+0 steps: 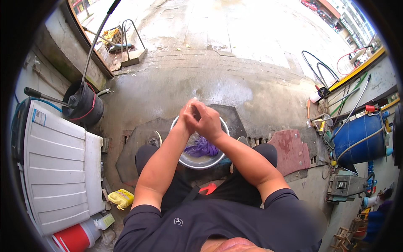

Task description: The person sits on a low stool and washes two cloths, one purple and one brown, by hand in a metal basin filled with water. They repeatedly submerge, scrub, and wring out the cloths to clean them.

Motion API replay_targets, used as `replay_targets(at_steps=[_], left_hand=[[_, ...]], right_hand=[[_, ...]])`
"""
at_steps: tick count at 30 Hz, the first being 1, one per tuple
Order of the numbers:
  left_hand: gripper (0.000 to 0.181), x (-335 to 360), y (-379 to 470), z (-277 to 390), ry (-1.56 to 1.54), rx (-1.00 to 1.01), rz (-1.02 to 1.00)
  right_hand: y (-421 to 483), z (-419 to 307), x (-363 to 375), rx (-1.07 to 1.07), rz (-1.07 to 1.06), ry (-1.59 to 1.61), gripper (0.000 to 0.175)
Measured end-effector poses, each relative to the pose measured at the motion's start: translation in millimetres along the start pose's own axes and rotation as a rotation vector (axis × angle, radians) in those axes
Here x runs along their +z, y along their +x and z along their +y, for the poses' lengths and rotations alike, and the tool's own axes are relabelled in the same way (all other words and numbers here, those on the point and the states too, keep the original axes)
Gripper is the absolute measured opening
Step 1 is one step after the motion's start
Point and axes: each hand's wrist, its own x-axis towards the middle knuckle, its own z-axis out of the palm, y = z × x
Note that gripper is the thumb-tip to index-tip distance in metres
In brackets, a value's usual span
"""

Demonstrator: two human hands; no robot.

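Note:
My left hand (189, 115) and my right hand (207, 121) are raised together above a round metal basin (201, 165). They touch each other, with the fingers bent; whether anything small is between them cannot be seen. Below them, a purple cloth (203, 148) lies bunched in cloudy water inside the basin. The basin stands on the floor between my feet, and my forearms and hands cover part of its rim.
A white ribbed appliance (56, 167) and a yellow jug (121, 198) are on the left, near a black bucket (94, 107). A blue barrel (360, 138) and a floor scale or similar machine (343, 186) stand right. Dark mats (132, 163) lie underfoot.

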Motion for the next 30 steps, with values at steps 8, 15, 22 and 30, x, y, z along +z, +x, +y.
replay_targets(at_steps=[8,15,22,30], left_hand=[[0.032,30,-1,-7,0.129,0.07,0.366],[0.028,10,8,4,0.03,0.147,0.339],[0.026,43,-6,0,0.113,0.136,0.507],[0.025,38,-4,-4,0.273,0.002,0.509]], right_hand=[[20,8,-5,0.104,0.081,0.026,0.018],[9,-1,-2,-0.093,0.045,-0.018,0.02],[9,1,-3,0.067,0.019,-0.012,0.016],[31,10,-7,0.326,0.086,-0.076,0.021]])
